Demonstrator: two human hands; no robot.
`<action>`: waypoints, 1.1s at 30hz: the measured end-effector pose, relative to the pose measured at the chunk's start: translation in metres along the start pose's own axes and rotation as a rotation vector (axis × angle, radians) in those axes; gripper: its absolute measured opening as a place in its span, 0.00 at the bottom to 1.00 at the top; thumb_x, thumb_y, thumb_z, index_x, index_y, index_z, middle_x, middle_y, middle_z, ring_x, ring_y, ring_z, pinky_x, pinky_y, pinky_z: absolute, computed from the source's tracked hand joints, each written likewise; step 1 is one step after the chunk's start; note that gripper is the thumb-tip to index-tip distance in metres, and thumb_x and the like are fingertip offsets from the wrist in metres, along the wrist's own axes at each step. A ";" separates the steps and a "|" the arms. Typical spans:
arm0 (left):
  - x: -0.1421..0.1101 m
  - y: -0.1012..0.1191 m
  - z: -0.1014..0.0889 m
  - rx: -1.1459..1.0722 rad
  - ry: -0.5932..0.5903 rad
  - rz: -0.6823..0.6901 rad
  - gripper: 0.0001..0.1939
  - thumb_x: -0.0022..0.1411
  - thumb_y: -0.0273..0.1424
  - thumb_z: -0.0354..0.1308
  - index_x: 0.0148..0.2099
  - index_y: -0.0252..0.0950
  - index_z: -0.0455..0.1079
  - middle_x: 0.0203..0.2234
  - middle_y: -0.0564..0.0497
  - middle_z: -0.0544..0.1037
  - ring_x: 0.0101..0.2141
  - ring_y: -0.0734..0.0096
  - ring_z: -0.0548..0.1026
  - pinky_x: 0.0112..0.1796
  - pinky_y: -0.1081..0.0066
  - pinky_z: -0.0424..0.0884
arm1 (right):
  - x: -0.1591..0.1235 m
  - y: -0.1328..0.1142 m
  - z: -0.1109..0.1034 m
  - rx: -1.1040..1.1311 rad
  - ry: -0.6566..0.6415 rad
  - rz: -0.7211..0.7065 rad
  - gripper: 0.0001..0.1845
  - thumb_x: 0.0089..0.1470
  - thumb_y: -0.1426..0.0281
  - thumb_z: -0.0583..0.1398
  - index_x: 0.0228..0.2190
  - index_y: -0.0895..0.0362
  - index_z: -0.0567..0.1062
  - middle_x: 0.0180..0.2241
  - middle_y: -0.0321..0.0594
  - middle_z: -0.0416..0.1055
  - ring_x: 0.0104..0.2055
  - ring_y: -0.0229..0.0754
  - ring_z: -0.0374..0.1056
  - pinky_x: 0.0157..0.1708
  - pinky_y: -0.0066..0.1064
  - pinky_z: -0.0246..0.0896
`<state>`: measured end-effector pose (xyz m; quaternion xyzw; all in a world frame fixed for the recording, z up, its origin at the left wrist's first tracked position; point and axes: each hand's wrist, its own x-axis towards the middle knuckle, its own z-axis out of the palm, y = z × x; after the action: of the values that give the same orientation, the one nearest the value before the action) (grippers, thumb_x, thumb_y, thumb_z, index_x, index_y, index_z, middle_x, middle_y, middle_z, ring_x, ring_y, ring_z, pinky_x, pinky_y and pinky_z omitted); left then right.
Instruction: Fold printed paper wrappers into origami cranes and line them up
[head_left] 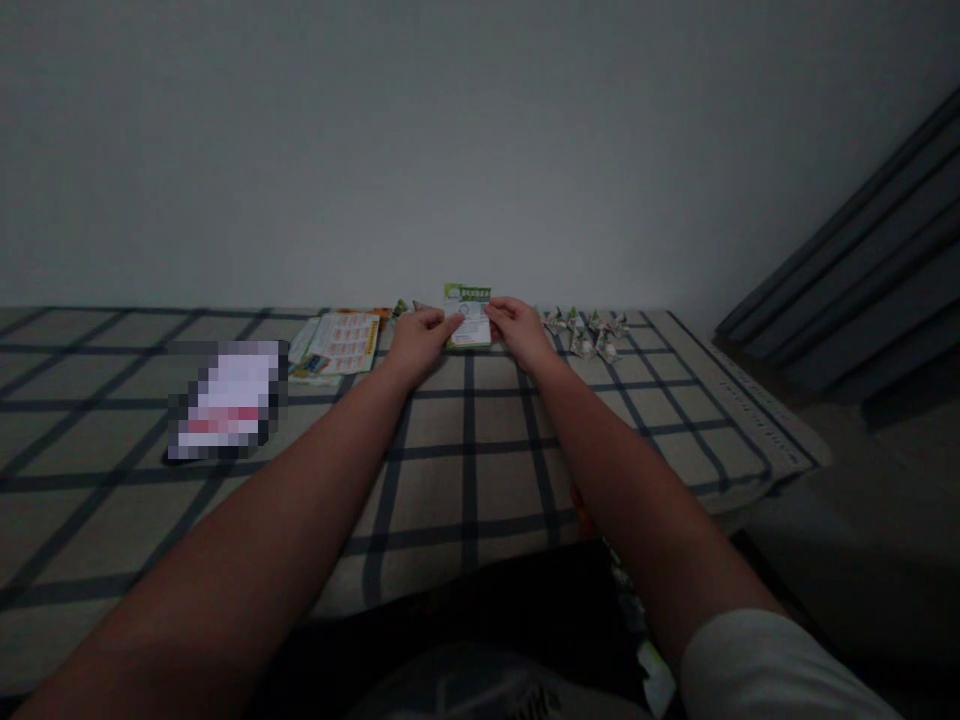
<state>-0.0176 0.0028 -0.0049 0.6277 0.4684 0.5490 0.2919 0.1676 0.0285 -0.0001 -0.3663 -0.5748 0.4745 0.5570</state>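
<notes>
A small green and white printed card or flat packet (472, 325) stands nearly upright near the wall, between my two hands. My left hand (421, 338) grips its left side, thumb on the printed face. My right hand (521, 328) pinches its right edge. Behind my left hand lies a small green and white folded piece (401, 308), partly hidden. To the right of my right hand, several small folded paper-like pieces (596, 335) sit in a group. Left of my left hand is a stack of printed sheets (341, 345).
A phone with a blurred screen (229, 400) lies on the checked tablecloth (469, 450) at the left. A plain wall (465, 150) rises behind the table. Dark folds of curtain (862, 260) hang at the right. More green and white scraps (652, 670) show below my right forearm.
</notes>
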 end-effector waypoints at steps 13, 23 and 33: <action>-0.003 0.005 0.000 0.020 0.054 0.031 0.22 0.55 0.47 0.64 0.21 0.36 0.66 0.18 0.56 0.63 0.23 0.74 0.61 0.26 0.72 0.56 | -0.001 -0.003 0.000 0.008 -0.014 0.040 0.04 0.55 0.72 0.65 0.35 0.57 0.75 0.28 0.34 0.77 0.27 0.33 0.71 0.31 0.25 0.70; -0.006 0.017 -0.002 0.035 0.107 0.027 0.24 0.58 0.46 0.62 0.19 0.37 0.62 0.16 0.56 0.61 0.23 0.74 0.59 0.25 0.71 0.53 | -0.003 -0.003 0.002 0.001 -0.038 0.090 0.05 0.56 0.73 0.65 0.37 0.57 0.76 0.28 0.33 0.76 0.25 0.32 0.70 0.26 0.23 0.71; -0.006 0.017 -0.001 -0.057 0.156 0.031 0.19 0.59 0.39 0.63 0.21 0.36 0.66 0.16 0.56 0.65 0.22 0.75 0.62 0.26 0.72 0.59 | -0.013 -0.017 0.008 0.009 -0.062 0.163 0.05 0.59 0.79 0.61 0.36 0.58 0.73 0.25 0.32 0.75 0.21 0.30 0.69 0.23 0.21 0.69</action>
<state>-0.0134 -0.0094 0.0078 0.5817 0.4639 0.6140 0.2637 0.1626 0.0105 0.0133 -0.3943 -0.5580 0.5321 0.5001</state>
